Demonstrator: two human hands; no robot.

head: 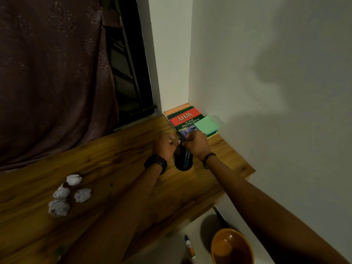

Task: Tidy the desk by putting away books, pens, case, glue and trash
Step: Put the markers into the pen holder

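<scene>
Pens are held over a black cup at the corner end of a wooden desk.

The desk (114, 168) is set into a corner of white wall (266, 73), with a dark curtain (53, 82) and a barred window (129, 73) behind it. Books (183, 116) are stacked in the corner, a green pad (206, 125) laid on top. Just before them stands the cup (183, 164), where pens (187, 156) are pinched by the right hand (196, 142). The left hand (165, 143) is curled beside it; whether anything is gripped cannot be told. Four paper balls (61, 193) lie clustered well apart to the left. On the pale floor (194, 225) below, glue (189, 246) lies near an orange bin (232, 246).
</scene>
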